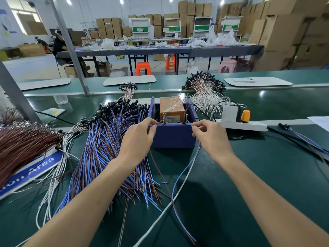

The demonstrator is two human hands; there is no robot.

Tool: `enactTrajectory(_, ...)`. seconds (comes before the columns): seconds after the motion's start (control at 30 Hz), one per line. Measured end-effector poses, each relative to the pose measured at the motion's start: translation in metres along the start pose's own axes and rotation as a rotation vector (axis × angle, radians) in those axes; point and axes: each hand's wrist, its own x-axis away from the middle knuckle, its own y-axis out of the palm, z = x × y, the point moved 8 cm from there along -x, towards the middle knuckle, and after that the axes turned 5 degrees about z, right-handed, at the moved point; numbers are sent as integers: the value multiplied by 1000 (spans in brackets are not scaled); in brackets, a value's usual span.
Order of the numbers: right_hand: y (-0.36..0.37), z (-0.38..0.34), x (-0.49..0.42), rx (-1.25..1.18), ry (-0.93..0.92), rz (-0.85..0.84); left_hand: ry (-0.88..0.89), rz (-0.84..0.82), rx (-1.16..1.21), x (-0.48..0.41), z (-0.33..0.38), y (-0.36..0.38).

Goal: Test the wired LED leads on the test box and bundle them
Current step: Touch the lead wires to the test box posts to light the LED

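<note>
The left hand [138, 139] pinches the brown wire [159, 168] and the right hand [211, 138] pinches the blue wire [179, 177], both at the test box [172, 137] screws, mid-desk [258, 175]. The lead looks light, thin and limp, so it is best held close to the tips.

A green-topped bench [249, 175] ran across the foreground. Beyond it, a second green strip [169, 82] carried white trays [267, 82]. Behind stood a long grey table [160, 49] littered with plastic bags [211, 35], with orange stools [143, 68] and a pink stool [227, 65] beneath. Stacked cardboard boxes [284, 32] lined the back wall and the right side. A window [23, 16] glowed at left, and round ceiling lights [121, 0] shone above the pale floor [35, 66]. A grey metal post [69, 45] slanted across the left.
</note>
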Motion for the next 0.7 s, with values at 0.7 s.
enactTrajectory(0.7,-4,6,2,8,8,28,26,-7,24,2,-2,-1)
